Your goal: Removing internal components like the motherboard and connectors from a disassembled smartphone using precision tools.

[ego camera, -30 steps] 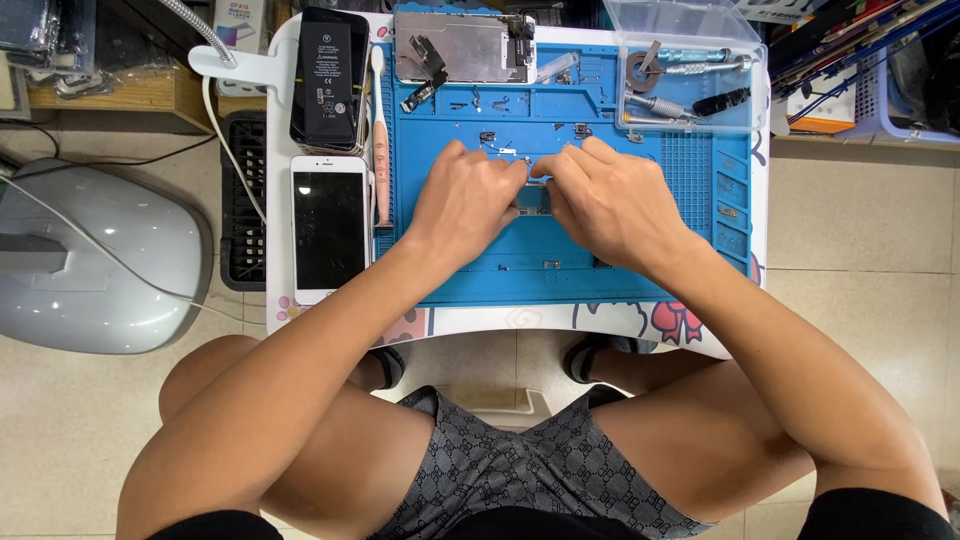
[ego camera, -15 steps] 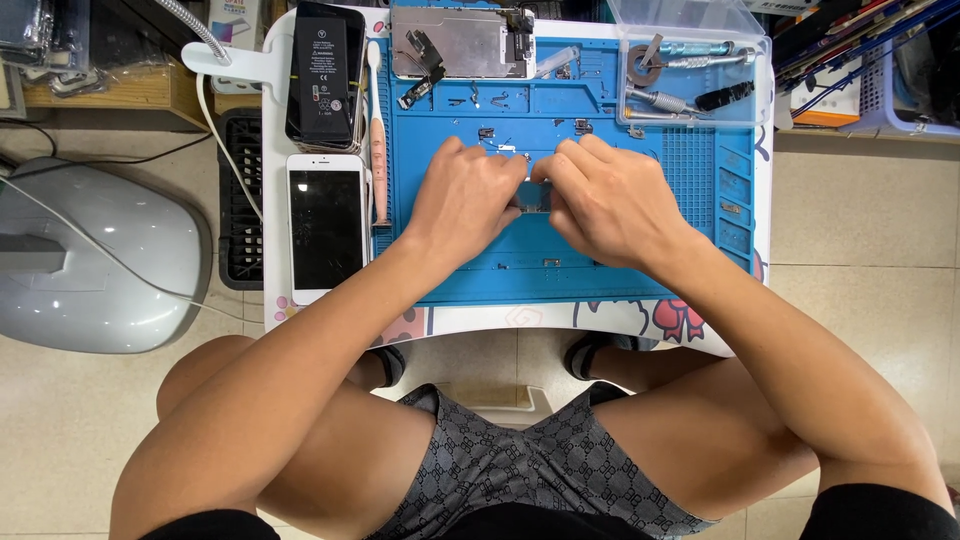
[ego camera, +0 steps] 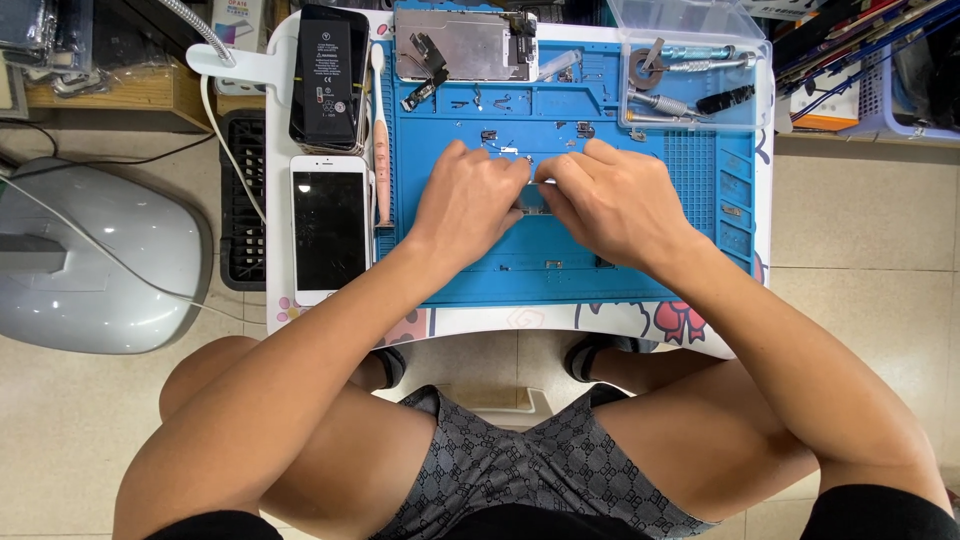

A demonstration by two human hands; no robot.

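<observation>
Black battery pack [ego camera: 328, 78] with a white printed label lies at 10 o'clock on the white tabletop [ego camera: 500, 322], its label text too small to make out. Just below it, a white phone [ego camera: 329, 227] lies face up, screen dark. A pink slim tool [ego camera: 381, 140] lies lengthwise between these 2 and the blue work mat [ego camera: 560, 275]. A red bow print [ego camera: 683, 322] shows on the tabletop edge at 5 o'clock.

Clear plastic tray [ego camera: 692, 62] at 1 o'clock on the mat holds a small round reel, a blue-handled driver, a black-handled driver and other thin tools. At 12 o'clock a silver phone back plate [ego camera: 465, 45] with loose flex parts rests on the mat's top edge. Small screws and brackets [ego camera: 487, 135] sit scattered in the mat's upper strip.

Left hand [ego camera: 465, 205] and right hand [ego camera: 610, 205] meet at mat centre, fingertips pinched together on a small grey part [ego camera: 532, 198]. Both hands grip it; the part is mostly covered by fingers, so its shape is hard to tell.

Off the tabletop at 9 o'clock sits a grey domed device [ego camera: 95, 265] with a cable across it. A basket of tools [ego camera: 870, 60] at 2 o'clock is cut off by the frame. Black ridged object [ego camera: 240, 200] beside the tabletop is partly hidden.
</observation>
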